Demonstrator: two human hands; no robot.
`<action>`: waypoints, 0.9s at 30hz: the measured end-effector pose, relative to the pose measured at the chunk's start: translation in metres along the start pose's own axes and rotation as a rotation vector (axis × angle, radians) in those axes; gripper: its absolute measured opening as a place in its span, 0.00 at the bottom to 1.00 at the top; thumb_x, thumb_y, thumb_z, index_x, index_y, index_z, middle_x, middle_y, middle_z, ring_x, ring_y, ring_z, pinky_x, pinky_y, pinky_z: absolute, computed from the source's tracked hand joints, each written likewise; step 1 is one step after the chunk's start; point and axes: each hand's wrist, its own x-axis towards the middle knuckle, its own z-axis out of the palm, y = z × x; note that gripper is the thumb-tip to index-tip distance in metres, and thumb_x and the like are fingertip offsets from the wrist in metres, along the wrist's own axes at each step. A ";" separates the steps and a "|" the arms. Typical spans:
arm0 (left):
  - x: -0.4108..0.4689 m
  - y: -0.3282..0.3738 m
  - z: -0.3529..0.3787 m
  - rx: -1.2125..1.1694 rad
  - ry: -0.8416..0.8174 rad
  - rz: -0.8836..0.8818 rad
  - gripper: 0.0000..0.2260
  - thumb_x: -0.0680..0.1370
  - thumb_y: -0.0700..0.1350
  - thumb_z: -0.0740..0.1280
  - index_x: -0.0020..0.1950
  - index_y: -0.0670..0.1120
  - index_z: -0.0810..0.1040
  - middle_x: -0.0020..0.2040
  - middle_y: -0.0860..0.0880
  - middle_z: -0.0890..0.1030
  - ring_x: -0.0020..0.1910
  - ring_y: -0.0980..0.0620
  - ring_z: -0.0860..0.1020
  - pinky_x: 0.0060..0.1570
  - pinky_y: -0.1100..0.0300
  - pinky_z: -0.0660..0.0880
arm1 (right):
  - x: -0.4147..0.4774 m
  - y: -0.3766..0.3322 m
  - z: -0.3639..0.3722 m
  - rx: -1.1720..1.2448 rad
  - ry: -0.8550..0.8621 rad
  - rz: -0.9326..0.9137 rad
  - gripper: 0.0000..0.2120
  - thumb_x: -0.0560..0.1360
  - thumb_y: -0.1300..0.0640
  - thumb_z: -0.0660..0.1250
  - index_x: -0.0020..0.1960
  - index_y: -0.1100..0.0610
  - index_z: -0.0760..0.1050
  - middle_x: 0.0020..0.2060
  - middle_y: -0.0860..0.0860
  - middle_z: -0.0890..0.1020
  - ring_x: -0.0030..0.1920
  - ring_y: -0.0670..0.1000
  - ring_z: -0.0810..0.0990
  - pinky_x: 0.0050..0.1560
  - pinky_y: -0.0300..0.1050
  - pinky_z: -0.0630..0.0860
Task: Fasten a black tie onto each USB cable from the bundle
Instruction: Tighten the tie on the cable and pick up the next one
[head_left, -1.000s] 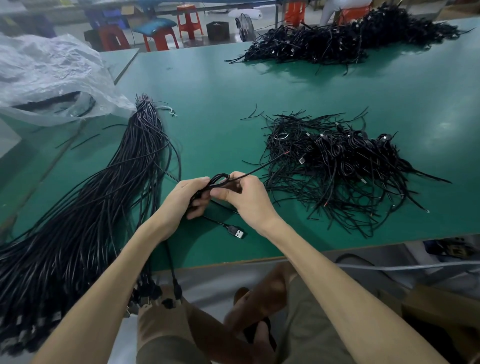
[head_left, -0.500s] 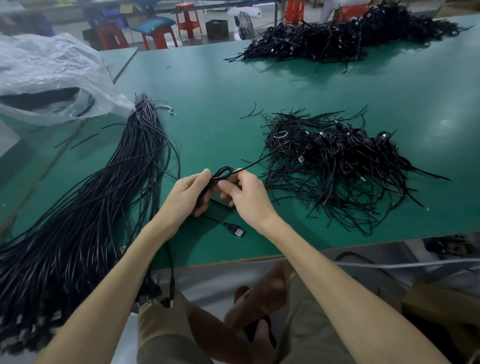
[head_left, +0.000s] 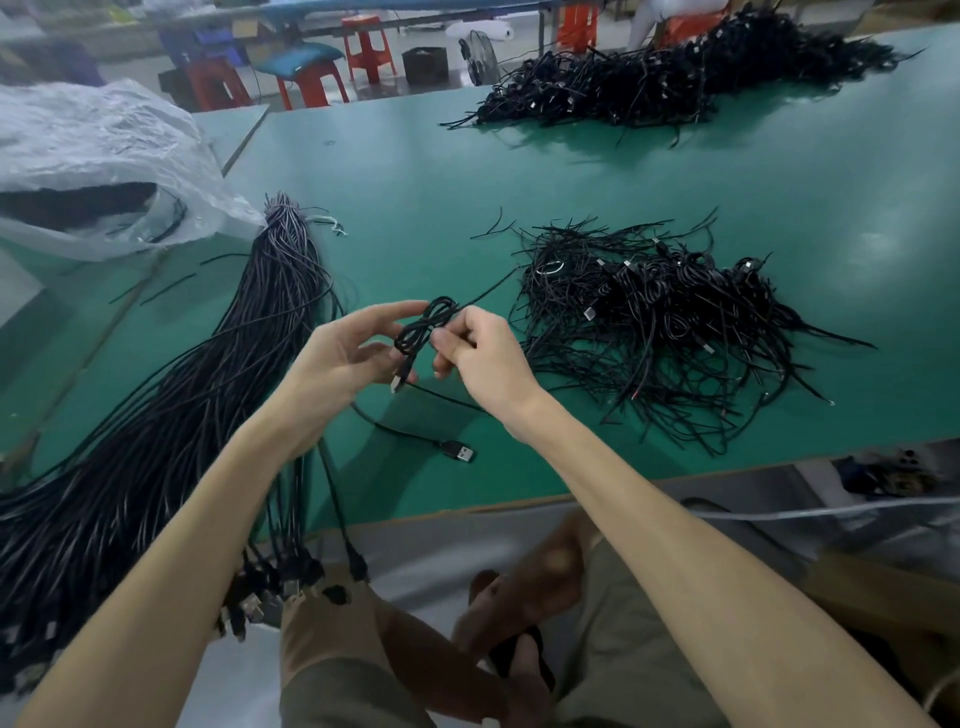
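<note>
1. Right hand (head_left: 483, 358) pinches coiled USB cable (head_left: 423, 330), above bench (head_left: 415, 171) near its front edge.
2. Left hand (head_left: 337, 358) fingers spread loose beside the cable; contact unclear.
3. Since earlier: left grip released, both hands lifted higher.

Coiled cable (head_left: 423, 332): above the table (head_left: 519, 171), pinched by my right hand (head_left: 483, 358); my curled fingers cover that stretch. Whether a tie circles it is too small to tell.
Bundle (head_left: 208, 389): on the table's left side; its near end runs off the left edge, and my left forearm (head_left: 218, 519) hides some plugs.
Plastic bag (head_left: 104, 156): off the table's left side, cropped at the left edge; dark contents unclear.
Far pile (head_left: 675, 78): at the table's far edge; single cables indistinguishable.
Dark clutter (head_left: 883, 473): below the table's near right edge; blurred.
</note>
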 end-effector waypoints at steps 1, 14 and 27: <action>-0.001 0.002 0.002 -0.001 0.004 0.018 0.21 0.81 0.31 0.66 0.72 0.43 0.76 0.54 0.39 0.80 0.44 0.47 0.82 0.48 0.60 0.78 | -0.001 -0.002 -0.002 -0.004 -0.010 -0.010 0.08 0.83 0.60 0.65 0.44 0.59 0.73 0.34 0.51 0.82 0.34 0.45 0.80 0.40 0.38 0.73; 0.004 0.021 0.022 0.228 -0.147 0.191 0.24 0.80 0.39 0.70 0.74 0.57 0.74 0.70 0.54 0.78 0.69 0.51 0.77 0.63 0.54 0.78 | -0.016 -0.010 -0.022 0.127 -0.156 -0.003 0.10 0.83 0.61 0.65 0.42 0.56 0.72 0.34 0.52 0.82 0.33 0.49 0.80 0.37 0.41 0.70; 0.004 0.025 0.055 0.834 0.377 0.128 0.05 0.86 0.47 0.60 0.54 0.49 0.74 0.37 0.63 0.74 0.37 0.56 0.68 0.39 0.56 0.62 | -0.023 -0.015 -0.020 -0.088 -0.006 -0.178 0.12 0.81 0.63 0.67 0.40 0.57 0.70 0.30 0.50 0.79 0.31 0.49 0.76 0.38 0.50 0.74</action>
